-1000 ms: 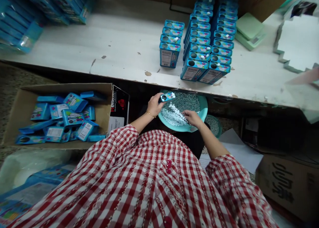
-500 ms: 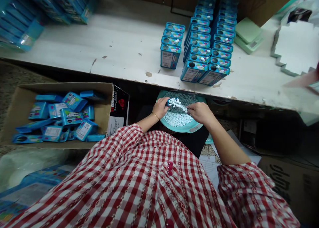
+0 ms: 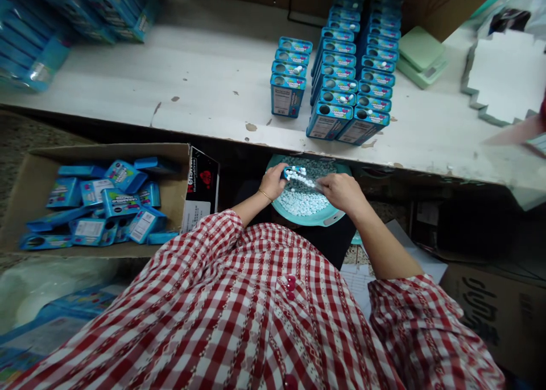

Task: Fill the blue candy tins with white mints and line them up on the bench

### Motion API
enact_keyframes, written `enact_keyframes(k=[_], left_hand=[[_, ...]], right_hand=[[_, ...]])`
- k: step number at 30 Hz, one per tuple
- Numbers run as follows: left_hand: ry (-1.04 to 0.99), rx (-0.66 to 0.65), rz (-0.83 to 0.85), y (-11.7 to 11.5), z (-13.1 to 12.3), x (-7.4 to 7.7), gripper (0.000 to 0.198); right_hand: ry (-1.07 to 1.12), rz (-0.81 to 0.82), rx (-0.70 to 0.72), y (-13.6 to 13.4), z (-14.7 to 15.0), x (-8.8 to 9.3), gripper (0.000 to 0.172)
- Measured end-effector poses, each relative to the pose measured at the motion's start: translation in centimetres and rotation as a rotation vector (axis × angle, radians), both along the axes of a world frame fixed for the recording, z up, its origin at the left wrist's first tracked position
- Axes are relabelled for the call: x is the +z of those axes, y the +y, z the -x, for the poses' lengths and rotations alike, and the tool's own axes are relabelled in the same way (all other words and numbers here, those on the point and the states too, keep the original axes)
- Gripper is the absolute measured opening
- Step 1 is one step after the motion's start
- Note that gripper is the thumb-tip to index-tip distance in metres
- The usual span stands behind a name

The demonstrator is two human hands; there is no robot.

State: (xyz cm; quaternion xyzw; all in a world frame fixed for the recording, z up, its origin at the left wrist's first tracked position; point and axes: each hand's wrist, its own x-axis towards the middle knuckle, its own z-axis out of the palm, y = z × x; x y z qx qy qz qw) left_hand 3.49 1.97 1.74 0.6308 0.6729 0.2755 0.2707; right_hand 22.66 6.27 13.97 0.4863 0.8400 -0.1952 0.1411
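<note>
Your left fingers grip a blue tin (image 3: 286, 170) above the left side of the basin (image 3: 327, 218). Your right hand (image 3: 342, 192) is closed on what appears to be a scoop (image 3: 318, 186), blurred, white pellets (image 3: 302, 179) reaching the tin's top. Filling appears in hand; the next move calls for a steady tin, gentle tipping. Beyond, upright tins (image 3: 286, 97) stand near the tabletop's (image 3: 205, 103) front edge.

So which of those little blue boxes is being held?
The blue box in the left hand, over the turquoise basin, with white pellets at its top. Other boxes stand in rows on the table or lie in the carton.
</note>
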Motion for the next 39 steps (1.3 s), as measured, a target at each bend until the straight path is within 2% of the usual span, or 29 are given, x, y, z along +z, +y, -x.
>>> enact_keyframes(k=[7, 10, 13, 15, 18, 24, 29, 32, 36, 39], left_hand=[[0.001, 0.029, -0.023, 0.6, 0.1, 0.3, 0.034], [-0.006, 0.065, -0.041, 0.5, 0.5, 0.4, 0.034], [-0.008, 0.051, -0.084, 0.0, 0.9, 0.8, 0.037], [0.021, -0.003, -0.137, -0.6, 1.2, 1.3, 0.041], [0.105, -0.085, -0.194, -1.4, 1.5, 2.1, 0.047], [0.22, -0.084, -0.167, -2.2, 2.6, 3.1, 0.043], [0.113, 0.043, -0.148, -2.6, 3.6, 3.8, 0.037], [0.018, 0.058, -0.182, -2.6, 3.6, 5.1, 0.036], [-0.066, 0.085, -0.294, -0.6, 3.6, 7.4, 0.035], [-0.066, 0.08, -0.359, 3.3, 4.7, 8.4, 0.036]], right_hand=[[-0.047, -0.057, -0.014, -0.5, 0.4, 0.9, 0.034], [-0.011, -0.072, -0.038, -0.7, -0.8, 1.2, 0.035], [0.06, -0.09, -0.091, -0.9, -2.9, 0.7, 0.036], [0.085, -0.096, -0.139, -0.9, -4.2, -0.5, 0.036], [0.025, -0.073, -0.212, -1.1, -5.1, -3.3, 0.038], [-0.154, 0.021, -0.15, -2.1, -3.2, -9.2, 0.04], [-0.158, 0.111, -0.129, -2.7, -2.3, -11.7, 0.043], [-0.141, 0.12, -0.135, -2.8, -2.8, -12.7, 0.043], [-0.103, 0.123, -0.142, -3.1, -3.5, -13.8, 0.042], [-0.047, 0.099, -0.155, -3.4, -3.9, -14.1, 0.041]])
